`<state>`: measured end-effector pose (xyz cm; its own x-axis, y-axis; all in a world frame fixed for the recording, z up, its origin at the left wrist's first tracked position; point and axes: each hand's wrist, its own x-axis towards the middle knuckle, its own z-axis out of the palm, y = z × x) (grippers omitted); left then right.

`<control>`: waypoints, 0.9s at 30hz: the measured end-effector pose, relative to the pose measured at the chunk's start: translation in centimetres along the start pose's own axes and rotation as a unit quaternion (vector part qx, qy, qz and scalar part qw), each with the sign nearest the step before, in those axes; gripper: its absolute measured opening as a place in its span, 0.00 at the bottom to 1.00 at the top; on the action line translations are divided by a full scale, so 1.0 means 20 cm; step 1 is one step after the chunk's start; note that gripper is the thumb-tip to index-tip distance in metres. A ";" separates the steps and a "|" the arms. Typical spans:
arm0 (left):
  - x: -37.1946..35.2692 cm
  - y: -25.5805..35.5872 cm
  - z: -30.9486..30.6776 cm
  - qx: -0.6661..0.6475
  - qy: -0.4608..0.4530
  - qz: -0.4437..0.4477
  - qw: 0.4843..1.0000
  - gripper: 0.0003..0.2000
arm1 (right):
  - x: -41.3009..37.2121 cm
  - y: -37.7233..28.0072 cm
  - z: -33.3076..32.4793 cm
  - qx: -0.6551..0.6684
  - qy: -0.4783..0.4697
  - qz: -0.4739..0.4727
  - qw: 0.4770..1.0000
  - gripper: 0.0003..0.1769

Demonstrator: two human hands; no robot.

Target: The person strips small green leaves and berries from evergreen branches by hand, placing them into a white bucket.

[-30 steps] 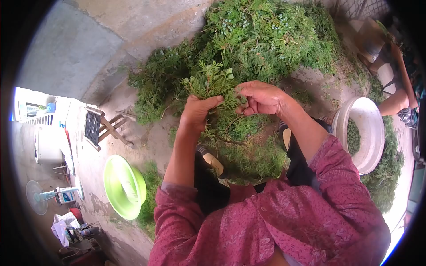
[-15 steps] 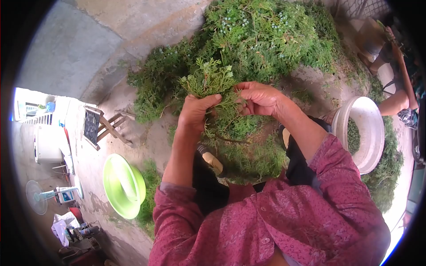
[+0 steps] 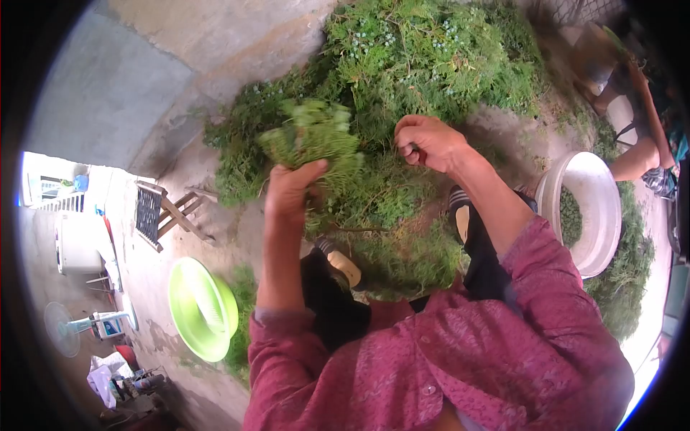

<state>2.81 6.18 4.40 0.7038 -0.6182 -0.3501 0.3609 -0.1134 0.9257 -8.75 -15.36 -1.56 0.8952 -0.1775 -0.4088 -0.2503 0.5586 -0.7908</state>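
My left hand (image 3: 292, 188) grips a leafy conifer sprig (image 3: 314, 136), which is smeared by motion. A short way to the right, my right hand (image 3: 431, 142) is closed with its fingers curled; a small dark spot shows between them, too small to name. The two hands are apart. Behind them lies a large heap of conifer branches (image 3: 431, 61) dotted with pale bluish cones. To the right, a white bucket (image 3: 607, 215) stands tilted in view, holding many small green cones (image 3: 571, 218).
A bright green basin (image 3: 228, 316) rests on the floor at left, near a folding wooden stool (image 3: 172, 212). A fan (image 3: 65, 327) stands farther left. Loose greenery (image 3: 388, 255) lies between my feet. Another person's leg (image 3: 636, 164) shows beyond the bucket.
My left hand has swung left with the sprig, away from my right hand. My right hand has come off the sprig, its fingers now curled closed.
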 end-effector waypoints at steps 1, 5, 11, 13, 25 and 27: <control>0.01 -0.01 -0.02 -0.005 -0.001 0.004 1.000 0.07 | -0.01 -0.02 0.00 -0.006 0.000 -0.002 1.000 0.08; 0.07 -0.08 -0.09 -0.033 0.056 0.041 0.997 0.07 | -0.04 -0.04 0.06 0.228 -0.035 -0.033 0.972 0.04; 0.12 -0.15 -0.02 -0.055 -0.011 0.077 0.995 0.13 | -0.02 -0.06 0.16 0.260 -0.022 -0.019 0.965 0.17; 0.11 -0.14 0.01 -0.047 -0.014 0.081 0.995 0.15 | -0.03 -0.06 0.18 0.263 -0.032 -0.016 0.964 0.23; 0.20 -0.19 0.10 0.166 0.042 0.236 0.957 0.25 | -0.01 0.01 0.19 0.267 -0.077 0.021 0.960 0.35; 0.15 -0.16 0.14 0.223 0.086 0.212 0.948 0.27 | -0.01 0.01 0.19 0.259 -0.055 0.035 0.964 0.35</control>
<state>2.12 2.46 0.80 0.8307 -0.5503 0.0841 -0.2445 -0.2249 0.9432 -7.56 -12.07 0.17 0.9239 -0.0530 -0.3790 -0.1198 0.9004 -0.4181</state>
